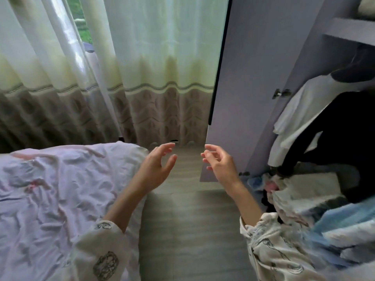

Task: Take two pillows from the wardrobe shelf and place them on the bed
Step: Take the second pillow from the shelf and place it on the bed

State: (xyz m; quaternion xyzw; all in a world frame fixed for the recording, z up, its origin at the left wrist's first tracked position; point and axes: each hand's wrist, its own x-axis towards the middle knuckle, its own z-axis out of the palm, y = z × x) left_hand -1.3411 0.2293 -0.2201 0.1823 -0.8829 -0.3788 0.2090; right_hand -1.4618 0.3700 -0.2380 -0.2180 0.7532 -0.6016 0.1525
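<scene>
A: Head view. Both hands empty. Left hand (157, 162) raised over the floor (190, 230), fingers loosely spread and curled, thumb apart from the rest, touching nothing.

B: Right hand (218, 162)?

A: Same posture, palm toward the left one, fingers slack and parted, tips curled. A gap of bare floor lies between the two sets of fingertips.

B: Bed (60, 199)?

A: Left of the left fingers; wrinkled pale lilac cover, its edge under the left forearm.

B: Wardrobe?

A: Open wardrobe door (247, 78) just beyond the right fingertips. Wardrobe shelf (349, 31) well above and right of the right fingers; a pale rounded shape on it at the frame corner, possibly a pillow (365, 7), cannot tell. Hanging clothes (324, 122) below the shelf. Curtain (121, 67) beyond both hands.
</scene>
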